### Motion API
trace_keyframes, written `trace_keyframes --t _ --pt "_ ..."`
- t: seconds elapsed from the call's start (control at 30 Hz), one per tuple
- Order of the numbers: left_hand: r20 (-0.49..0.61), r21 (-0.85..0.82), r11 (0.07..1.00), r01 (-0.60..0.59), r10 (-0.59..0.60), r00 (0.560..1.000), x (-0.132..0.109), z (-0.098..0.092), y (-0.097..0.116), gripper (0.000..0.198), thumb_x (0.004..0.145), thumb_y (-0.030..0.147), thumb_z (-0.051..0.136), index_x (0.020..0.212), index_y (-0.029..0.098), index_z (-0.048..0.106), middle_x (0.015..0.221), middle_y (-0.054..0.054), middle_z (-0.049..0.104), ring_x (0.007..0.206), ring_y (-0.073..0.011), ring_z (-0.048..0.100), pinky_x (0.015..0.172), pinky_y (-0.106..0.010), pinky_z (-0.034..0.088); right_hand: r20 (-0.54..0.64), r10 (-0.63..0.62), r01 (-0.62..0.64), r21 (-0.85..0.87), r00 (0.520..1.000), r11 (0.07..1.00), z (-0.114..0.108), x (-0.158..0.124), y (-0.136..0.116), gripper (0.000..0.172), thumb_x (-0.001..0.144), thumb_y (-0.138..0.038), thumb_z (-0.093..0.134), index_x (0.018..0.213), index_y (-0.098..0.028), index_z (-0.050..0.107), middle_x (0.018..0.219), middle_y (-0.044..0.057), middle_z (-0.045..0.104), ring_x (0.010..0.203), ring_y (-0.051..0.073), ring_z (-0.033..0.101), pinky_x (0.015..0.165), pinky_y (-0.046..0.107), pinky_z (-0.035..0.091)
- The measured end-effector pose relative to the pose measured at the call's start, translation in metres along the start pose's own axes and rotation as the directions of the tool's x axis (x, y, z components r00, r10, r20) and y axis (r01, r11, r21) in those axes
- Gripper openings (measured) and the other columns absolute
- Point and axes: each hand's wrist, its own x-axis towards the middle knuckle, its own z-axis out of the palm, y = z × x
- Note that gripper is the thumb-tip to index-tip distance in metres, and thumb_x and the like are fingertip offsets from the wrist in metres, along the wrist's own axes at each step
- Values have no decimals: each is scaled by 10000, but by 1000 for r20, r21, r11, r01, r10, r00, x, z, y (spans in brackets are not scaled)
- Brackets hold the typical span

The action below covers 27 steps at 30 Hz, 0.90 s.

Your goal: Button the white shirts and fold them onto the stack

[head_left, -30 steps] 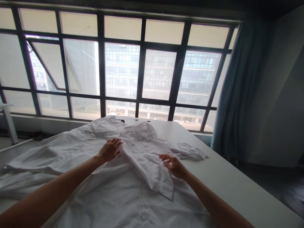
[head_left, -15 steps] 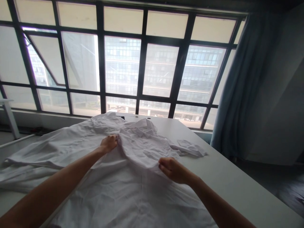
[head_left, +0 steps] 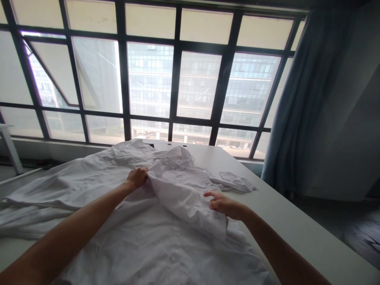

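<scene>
A white shirt lies spread across a white table, collar toward the window. My left hand is closed on a fold of the shirt near its shoulder. My right hand rests on the folded-over front panel at the shirt's right side, fingers loosely extended and pinching the cloth's edge. One sleeve trails out to the right on the tabletop.
A large grid window fills the wall behind the table. A blue-grey curtain hangs at the right. A white table leg stands at the far left. The table's right edge drops to a dark floor.
My left hand closed on the shirt's fold. My right hand gripped the panel's edge, then moved right and loosened, laying the panel flatter over the shirt.
</scene>
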Motion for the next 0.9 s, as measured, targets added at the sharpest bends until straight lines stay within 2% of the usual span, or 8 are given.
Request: trace_keyframes --t 0.1,0.17,0.3,0.43,0.53,0.7,0.8,0.9 --pt "-61 25 1000 -5 7 998 3 -2 -10 262 921 150 406 1048 134 634 1026 -158 722 973 -304 702 813 -388 532 17 15 -19 204 1000 979 -8 -3 -12 455 750 -292 641 1196 -203 623 888 46 666 750 173 637 667 291 525" --pt "-98 9 1000 8 -7 995 4 -1 -18 290 894 100 412 1093 129 620 1066 -159 714 997 -298 697 823 -382 534 -151 -58 95 250 987 964 -14 -3 -19 504 751 -309 641 1238 -197 577 944 50 652 817 183 634 725 315 536" --pt "-54 -20 1000 6 -7 999 3 3 -25 396 825 34 450 1185 120 592 1175 -160 689 1083 -284 671 878 -359 519 -442 -176 238 88 880 967 -13 2 -21 455 723 -270 633 1168 -184 593 924 45 636 838 185 618 801 332 525" --pt "-22 -39 998 -52 51 998 -1 5 -18 448 823 8 409 1212 144 585 1136 -137 707 1057 -266 683 859 -341 517 -446 -126 133 -17 886 991 -6 4 -17 367 737 -254 586 1092 -178 638 935 68 661 854 205 639 799 336 524" --pt "-19 -60 994 -90 89 996 -1 3 -16 403 836 42 426 1190 150 587 1073 -129 723 1020 -265 694 842 -335 518 -365 -56 81 55 929 995 -7 3 -19 366 739 -267 595 1089 -175 648 951 76 682 863 213 652 778 332 531" --pt "-102 -83 996 -37 29 994 8 3 -24 347 831 43 429 1128 134 584 998 -136 722 974 -254 698 815 -321 518 -138 136 -51 492 981 869 -18 -1 -24 455 697 -297 628 1138 -190 613 822 42 693 665 168 640 596 274 523" --pt "-86 -49 998 -34 29 996 10 6 -29 315 818 48 446 1083 142 588 1054 -133 700 995 -246 679 824 -323 521 146 274 -309 350 950 885 -21 -7 -23 341 682 -283 633 1013 -205 658 693 33 681 476 134 558 451 240 441" --pt "-64 -3 998 -70 70 995 8 8 -28 336 788 43 474 1085 147 592 1152 -125 659 1079 -252 634 863 -341 522 310 338 -386 108 889 916 -19 -12 -20 230 666 -222 642 891 -208 692 697 55 698 517 164 608 487 263 472"
